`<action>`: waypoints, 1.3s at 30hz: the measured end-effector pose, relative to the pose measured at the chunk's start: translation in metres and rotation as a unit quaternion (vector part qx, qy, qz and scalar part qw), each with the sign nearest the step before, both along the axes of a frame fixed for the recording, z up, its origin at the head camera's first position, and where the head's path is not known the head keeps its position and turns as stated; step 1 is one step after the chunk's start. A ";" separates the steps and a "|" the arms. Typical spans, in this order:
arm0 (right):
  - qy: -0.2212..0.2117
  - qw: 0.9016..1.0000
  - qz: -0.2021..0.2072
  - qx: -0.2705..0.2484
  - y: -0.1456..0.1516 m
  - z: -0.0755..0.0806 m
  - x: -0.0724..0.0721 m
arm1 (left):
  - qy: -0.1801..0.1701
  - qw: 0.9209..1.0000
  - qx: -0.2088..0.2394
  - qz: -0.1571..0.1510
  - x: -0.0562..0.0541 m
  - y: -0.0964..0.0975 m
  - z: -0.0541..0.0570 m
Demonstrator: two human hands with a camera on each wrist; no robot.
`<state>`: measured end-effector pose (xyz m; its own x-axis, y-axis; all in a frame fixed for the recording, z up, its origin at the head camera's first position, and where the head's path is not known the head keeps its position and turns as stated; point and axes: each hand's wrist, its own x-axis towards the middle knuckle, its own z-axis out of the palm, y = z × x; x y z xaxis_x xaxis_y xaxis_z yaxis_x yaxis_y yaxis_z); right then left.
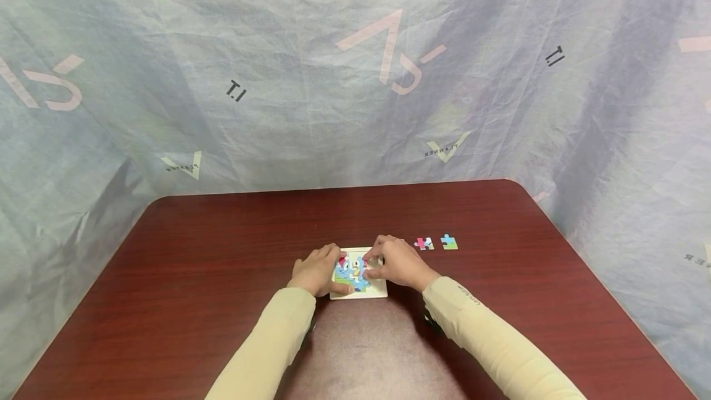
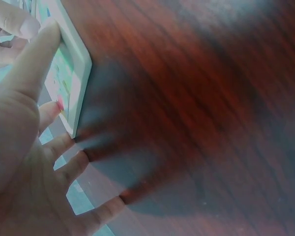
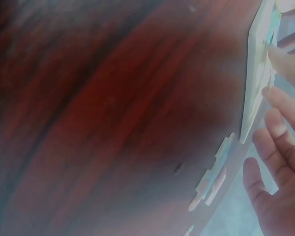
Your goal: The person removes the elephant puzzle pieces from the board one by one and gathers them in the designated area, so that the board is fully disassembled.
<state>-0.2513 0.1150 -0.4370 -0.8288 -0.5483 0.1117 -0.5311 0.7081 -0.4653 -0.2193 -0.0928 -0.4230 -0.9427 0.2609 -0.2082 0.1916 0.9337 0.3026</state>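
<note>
A white-rimmed puzzle board (image 1: 376, 294) with a blue, green and pink cartoon picture lies between both hands in the head view. My left hand (image 1: 318, 270) spans its left side, with the thumb (image 2: 37, 61) pressing near the front rim and the other fingers spread along the edge. Above the right half, my right hand (image 1: 401, 262) has its thumb and index finger about a blue puzzle piece (image 1: 362, 268) in the picture. The fingers partly hide that piece. Pale bare board shows at the right of the picture.
To the right of the board lie a pink and white puzzle piece (image 1: 425, 244) and a blue and green puzzle piece (image 1: 449, 242). The dark red wooden table (image 1: 222, 252) is bounded at the back and sides by a grey printed cloth (image 1: 311, 79).
</note>
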 end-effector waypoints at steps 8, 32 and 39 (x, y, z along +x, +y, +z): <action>-0.018 1.000 0.006 -0.010 0.004 -0.001 -0.001 | -0.001 1.000 0.000 0.001 0.002 0.000 0.002; -0.046 0.997 0.003 -0.068 0.046 0.014 -0.002 | -0.003 1.000 0.008 -0.002 0.002 -0.001 0.002; -0.030 0.997 -0.012 -0.067 0.069 0.016 -0.003 | 0.001 1.000 0.014 -0.002 0.004 0.000 0.004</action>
<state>-0.2545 0.1841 -0.4206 -0.8493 -0.5112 0.1318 -0.4822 0.6496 -0.5877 -0.2153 -0.0932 -0.4194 -0.9419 0.2710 -0.1985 0.1970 0.9241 0.3273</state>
